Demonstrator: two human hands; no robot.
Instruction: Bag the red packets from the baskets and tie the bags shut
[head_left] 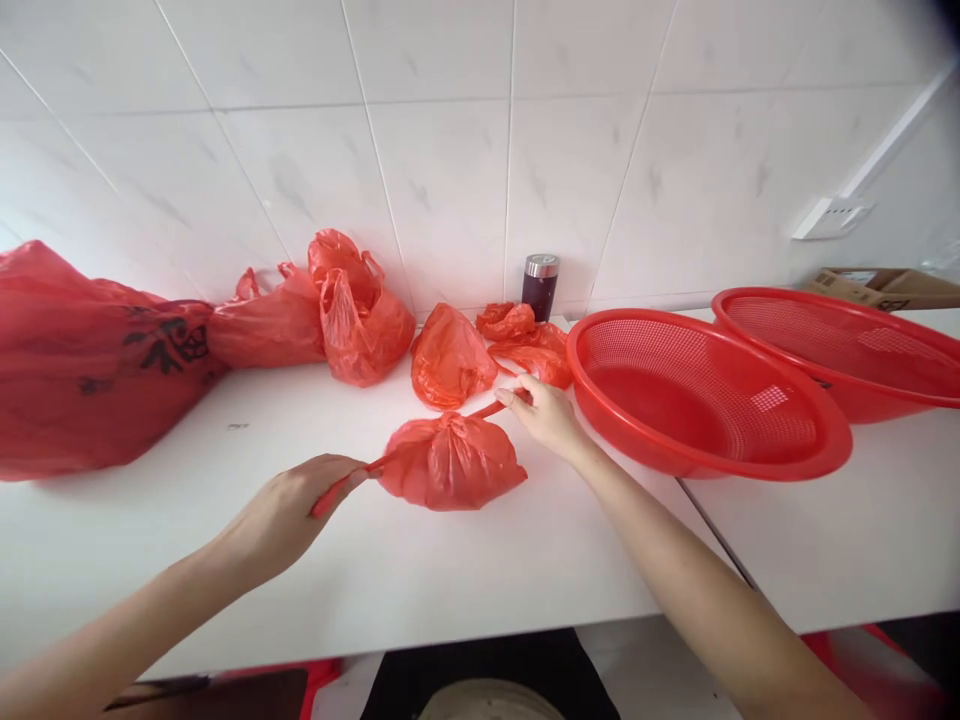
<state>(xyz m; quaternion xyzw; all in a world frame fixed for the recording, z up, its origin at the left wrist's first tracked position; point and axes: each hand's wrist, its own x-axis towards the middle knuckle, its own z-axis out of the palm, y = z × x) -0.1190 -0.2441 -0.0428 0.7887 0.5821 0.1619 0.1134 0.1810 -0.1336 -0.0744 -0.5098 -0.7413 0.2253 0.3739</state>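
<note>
A small red plastic bag [450,462], filled and bunched, lies on the white counter [225,560] in front of me. My left hand [296,510] is closed on one twisted handle of the bag, pulled out to the left. My right hand [544,410] pinches the other handle, drawn out to the right. The two handles are stretched apart across the bag's top. What is inside the bag is hidden.
Several more red plastic bags [360,310] lie along the tiled wall, with a large one [90,360] at far left. Two red colander basins [705,395] [847,345] stand at right. A dark jar with a metal lid [540,285] stands by the wall. A cardboard box [885,285] sits far right.
</note>
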